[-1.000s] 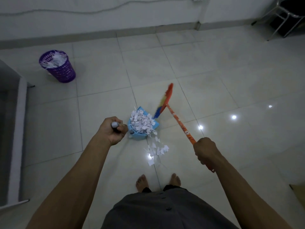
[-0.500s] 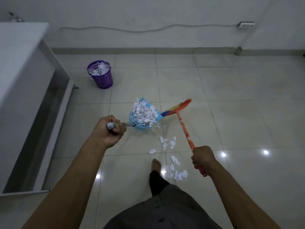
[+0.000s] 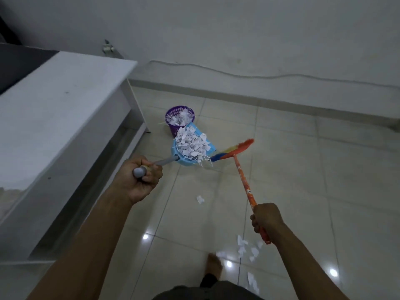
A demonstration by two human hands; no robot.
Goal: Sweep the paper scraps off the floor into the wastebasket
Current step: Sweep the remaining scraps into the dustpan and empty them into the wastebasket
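Pale glossy tiled floor (image 3: 303,169), white wall beyond, white table (image 3: 60,118) at left. Left hand (image 3: 140,178), fingers wrapped tight round grey handle of blue plastic dustpan (image 3: 184,158), heaped with white paper scraps (image 3: 191,144). Pan held just near of purple mesh wastebasket (image 3: 179,118), far centre, already holding scraps. Right hand (image 3: 267,218) fisted on orange broom (image 3: 242,169). Loose scraps (image 3: 246,249) on floor near right.

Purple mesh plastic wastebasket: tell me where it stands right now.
In the head view, the purple mesh plastic wastebasket stands on the tiled floor near the far wall, beside the white desk's corner, just behind the heaped blue dustpan.
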